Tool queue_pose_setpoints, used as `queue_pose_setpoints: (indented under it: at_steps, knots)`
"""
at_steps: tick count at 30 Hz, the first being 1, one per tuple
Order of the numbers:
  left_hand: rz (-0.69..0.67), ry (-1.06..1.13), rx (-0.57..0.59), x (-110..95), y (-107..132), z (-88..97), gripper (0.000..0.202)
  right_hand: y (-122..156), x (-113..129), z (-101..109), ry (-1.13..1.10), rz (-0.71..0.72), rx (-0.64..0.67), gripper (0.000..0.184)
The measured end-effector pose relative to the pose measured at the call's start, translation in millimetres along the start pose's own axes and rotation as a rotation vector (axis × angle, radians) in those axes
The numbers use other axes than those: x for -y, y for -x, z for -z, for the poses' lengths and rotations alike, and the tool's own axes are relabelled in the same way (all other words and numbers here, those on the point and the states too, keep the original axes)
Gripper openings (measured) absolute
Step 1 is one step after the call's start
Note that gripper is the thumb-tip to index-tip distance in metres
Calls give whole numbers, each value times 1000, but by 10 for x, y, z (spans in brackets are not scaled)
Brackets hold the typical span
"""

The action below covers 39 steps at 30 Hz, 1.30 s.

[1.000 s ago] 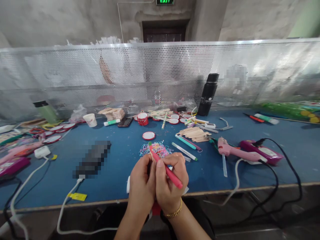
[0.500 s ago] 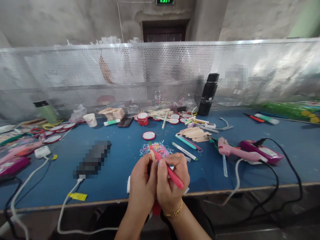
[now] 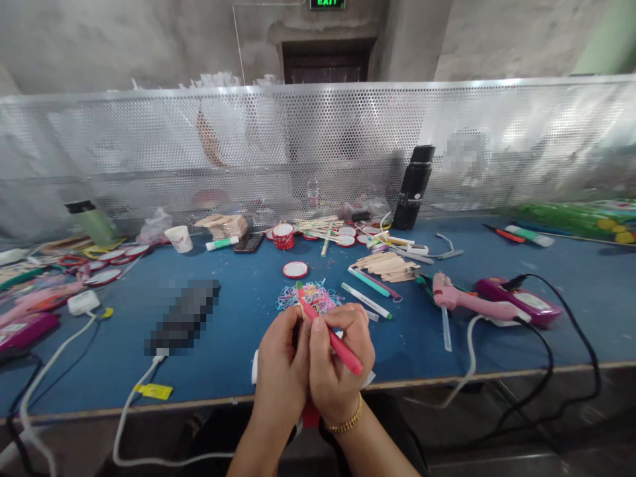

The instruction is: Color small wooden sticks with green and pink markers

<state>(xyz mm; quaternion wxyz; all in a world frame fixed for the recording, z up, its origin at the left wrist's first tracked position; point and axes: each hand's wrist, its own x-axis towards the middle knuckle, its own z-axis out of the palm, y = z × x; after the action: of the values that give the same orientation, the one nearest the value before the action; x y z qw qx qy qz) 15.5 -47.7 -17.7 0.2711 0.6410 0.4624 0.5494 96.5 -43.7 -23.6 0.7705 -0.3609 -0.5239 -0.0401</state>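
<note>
My left hand is closed on a wooden craft stick whose upper end is coloured green; the rest is mostly hidden by my fingers. A pink marker is pinched in my right hand, with its tip against or very near the stick, just below the green part. Both hands touch each other above the table's front edge. Right behind them lies a pile of colourful small rubber bands. A white disc with a red rim sits beyond the pile.
To the right are a white marker, loose craft sticks and a pink glue gun with trailing cords. A dark blurred device with a white cable lies left. A black bottle stands before the perforated metal screen.
The marker has shifted slightly down and left along the stick, with my right hand tilting a little. The left hand and the table items stay essentially in place.
</note>
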Motion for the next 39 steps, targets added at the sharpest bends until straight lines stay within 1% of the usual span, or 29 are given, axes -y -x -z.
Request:
queue_pose_setpoints:
  at_steps: [6, 11, 13, 16, 17, 21, 24, 27, 33, 39]
  knots:
    - [2, -3, 12, -15, 3, 6, 24, 2, 4, -8, 43, -30, -44, 11]
    - [3, 27, 5, -7, 5, 1, 27, 25, -5, 1, 7, -27, -11, 11]
    - [-1, -4, 7, -7, -2, 10, 27, 40, -18, -4, 9, -49, -13, 11]
    - [2, -52, 3, -11, -19, 29, 29, 53, -46, -33, 51, -71, -50, 7]
    - [4, -51, -3, -14, -26, 35, 30, 51, -54, -48, 66, -72, -50, 9]
    - [37, -38, -55, -45, -61, 52, 38, 8, -68, -121, 103, -105, 27, 18]
    - [63, -3, -54, -90, -90, 64, 42, -40, -56, -162, 118, -125, 99, 20]
    - [57, 40, -25, -106, -114, 79, 40, -71, -52, -188, 119, -142, 114, 19]
    - [-1, -9, -32, -38, -144, 115, 35, -43, -106, -240, 51, -150, 52, 14]
    - [-31, -30, -7, -37, -171, 157, 28, -22, -113, -251, 48, -177, 113, 10]
